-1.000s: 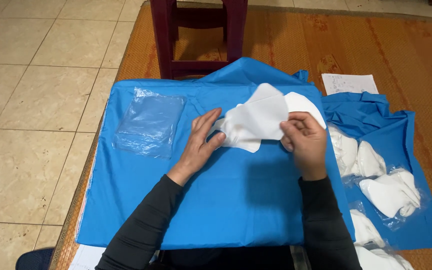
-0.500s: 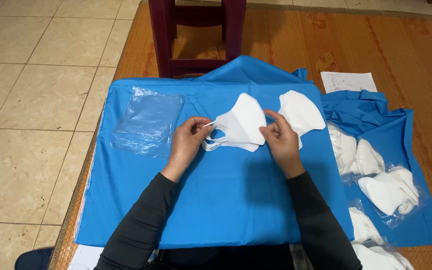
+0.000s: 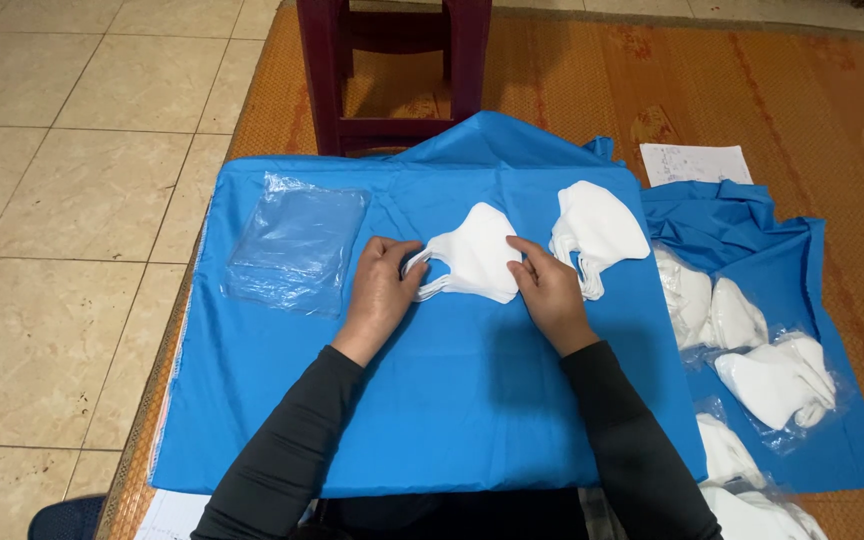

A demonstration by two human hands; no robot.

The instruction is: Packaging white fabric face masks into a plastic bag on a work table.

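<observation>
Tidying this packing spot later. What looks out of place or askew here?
Little stands out. The blue cloth at the right is bunched and wrinkled, while the blue sheet lies flat. The left hand and right hand hold a small white mask stack square; a second mask stack sits fanned beside it. Nothing is spilled or torn.

free: blue cloth [image 3: 432, 420] near edge | blocked right: mask stack [image 3: 597, 230]

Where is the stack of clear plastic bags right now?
In the head view, the clear plastic bags lie on the blue cloth at its upper left, just left of the left hand and apart from it.
</observation>
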